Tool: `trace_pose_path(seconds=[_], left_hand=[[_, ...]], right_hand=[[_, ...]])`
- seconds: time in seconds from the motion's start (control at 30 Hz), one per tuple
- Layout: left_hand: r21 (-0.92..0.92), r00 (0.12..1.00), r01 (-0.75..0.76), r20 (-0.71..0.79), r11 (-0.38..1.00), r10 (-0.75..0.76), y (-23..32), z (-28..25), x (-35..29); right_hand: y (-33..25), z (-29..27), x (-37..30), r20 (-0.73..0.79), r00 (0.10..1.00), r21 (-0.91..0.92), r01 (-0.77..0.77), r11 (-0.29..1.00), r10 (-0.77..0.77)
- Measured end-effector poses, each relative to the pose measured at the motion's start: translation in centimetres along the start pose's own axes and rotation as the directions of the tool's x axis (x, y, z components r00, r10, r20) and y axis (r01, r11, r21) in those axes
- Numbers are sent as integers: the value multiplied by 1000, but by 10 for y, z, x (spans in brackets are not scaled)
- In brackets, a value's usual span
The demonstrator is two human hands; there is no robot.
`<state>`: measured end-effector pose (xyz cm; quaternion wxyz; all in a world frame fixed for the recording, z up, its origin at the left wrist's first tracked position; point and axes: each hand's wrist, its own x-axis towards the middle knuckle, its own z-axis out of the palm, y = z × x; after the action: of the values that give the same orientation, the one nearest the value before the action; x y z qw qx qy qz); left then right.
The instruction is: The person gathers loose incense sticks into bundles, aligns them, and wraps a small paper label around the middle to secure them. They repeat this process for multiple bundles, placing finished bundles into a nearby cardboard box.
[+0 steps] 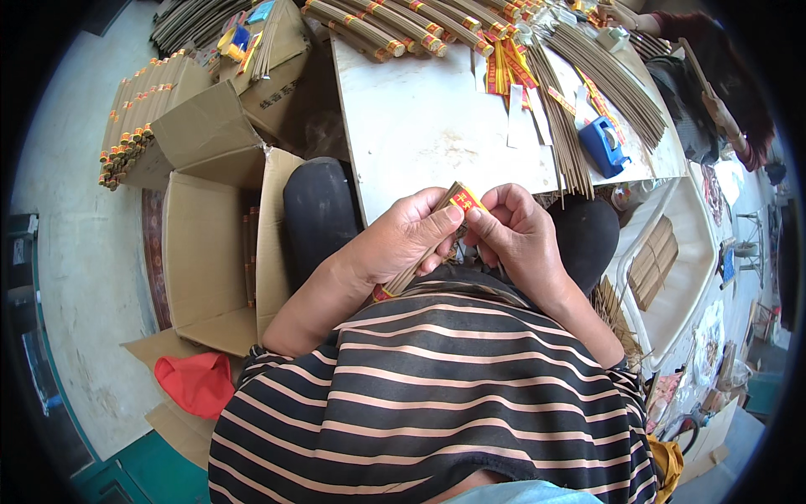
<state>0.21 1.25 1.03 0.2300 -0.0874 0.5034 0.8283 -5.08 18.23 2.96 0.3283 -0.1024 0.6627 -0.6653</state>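
Observation:
My left hand (pixel 411 225) is closed around a bundle of thin brown incense sticks (pixel 409 275), held slanting in front of my lap. A red and yellow paper band (pixel 466 200) wraps the bundle's upper end. At that band my right hand (pixel 522 239) pinches with thumb and fingers, its thumb lying on the paper. The lower end also has a red and yellow band, close to my striped shirt. Beyond my hands on the white table (pixel 411 118) lie loose incense sticks (pixel 561 118), red and yellow paper strips (pixel 506 69) and a blue tape dispenser (pixel 603 147).
Banded bundles (pixel 369 32) line the table's far edge; more are stacked (pixel 138 109) at far left. An open cardboard box (pixel 214 277) stands at my left, near a red cloth (pixel 195 384). A white tub (pixel 703 277) holds sticks at right. Another person's hand (pixel 719 113) is at upper right.

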Motion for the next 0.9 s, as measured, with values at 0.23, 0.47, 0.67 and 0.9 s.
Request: trace_pose_path(seconds=[0.23, 0.47, 0.67, 0.9], left_hand=[[0, 1000, 13, 6, 1000, -13, 1, 0, -1], [12, 999, 19, 35, 1000, -19, -3, -2, 1], [69, 1000, 12, 25, 998, -14, -1, 2, 0], [112, 1000, -8, -24, 994, 10, 0, 9, -1]], right_hand=[[1, -3, 1, 4, 1000, -37, 16, 999, -16], [0, -3, 2, -43, 999, -154, 5, 988, -11], [-1, -2, 3, -54, 999, -163, -10, 987, 1], [4, 0, 0, -69, 997, -85, 7, 996, -13]])
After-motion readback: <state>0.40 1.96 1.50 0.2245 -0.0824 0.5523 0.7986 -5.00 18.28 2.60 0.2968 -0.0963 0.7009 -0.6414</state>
